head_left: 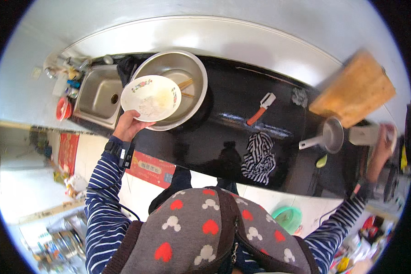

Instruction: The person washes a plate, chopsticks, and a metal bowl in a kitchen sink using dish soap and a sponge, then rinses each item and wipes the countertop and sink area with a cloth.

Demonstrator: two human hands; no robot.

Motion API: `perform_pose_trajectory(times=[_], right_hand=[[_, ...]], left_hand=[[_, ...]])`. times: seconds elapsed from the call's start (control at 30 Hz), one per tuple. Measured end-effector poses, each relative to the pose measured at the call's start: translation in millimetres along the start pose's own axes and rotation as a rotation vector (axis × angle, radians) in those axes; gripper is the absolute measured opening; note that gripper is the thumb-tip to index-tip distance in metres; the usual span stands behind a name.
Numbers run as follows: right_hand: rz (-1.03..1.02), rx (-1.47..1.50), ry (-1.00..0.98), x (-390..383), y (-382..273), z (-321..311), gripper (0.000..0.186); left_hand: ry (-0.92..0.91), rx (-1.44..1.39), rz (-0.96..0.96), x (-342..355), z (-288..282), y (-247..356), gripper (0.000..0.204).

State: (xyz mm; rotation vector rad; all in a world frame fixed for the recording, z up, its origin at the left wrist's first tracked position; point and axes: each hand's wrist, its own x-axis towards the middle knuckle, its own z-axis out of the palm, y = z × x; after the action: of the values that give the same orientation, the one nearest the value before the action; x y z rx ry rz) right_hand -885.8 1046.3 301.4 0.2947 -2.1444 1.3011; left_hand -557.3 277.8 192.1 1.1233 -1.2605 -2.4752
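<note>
Two hands spread wide: left hand (129, 126) grips a white floral bowl (151, 97), smeared with food residue, tilted over the big steel basin (194, 68) holding chopsticks (185, 84). Right hand (380, 154) reaches a white container (364, 134) on the counter (223, 132); its fingers are unclear.

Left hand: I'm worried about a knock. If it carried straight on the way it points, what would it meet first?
Probably the big steel basin: the left hand holds the white floral bowl over its rim. Depth is unclear.

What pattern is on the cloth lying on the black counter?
The cloth has black and white stripes, seen best in the head view, crumpled near the counter's front edge.
</note>
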Motion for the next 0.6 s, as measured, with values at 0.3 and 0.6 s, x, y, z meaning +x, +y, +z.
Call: perform_pose_trajectory(times=[0.3,0.6], right_hand=[[0.251,0.536,-0.73,-221,-167,293,0.016],[0.188,0.218,-0.652,-293,-204,395,0.025]], left_hand=[[-0.239,0.22,-0.117,21,-44,32,0.071],[-0.337,0.264,-0.168,35,-61,42,0.072]])
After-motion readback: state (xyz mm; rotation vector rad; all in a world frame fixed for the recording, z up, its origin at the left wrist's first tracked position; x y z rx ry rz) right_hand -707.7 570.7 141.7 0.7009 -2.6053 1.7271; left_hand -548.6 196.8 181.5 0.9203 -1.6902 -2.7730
